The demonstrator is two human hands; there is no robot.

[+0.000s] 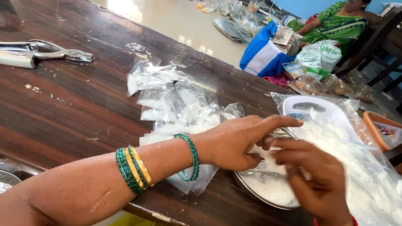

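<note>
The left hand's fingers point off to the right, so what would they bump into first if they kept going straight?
Probably the big clear plastic bag with the white tray in it. The left hand points right across the steel plate, though depth is hard to judge.
</note>
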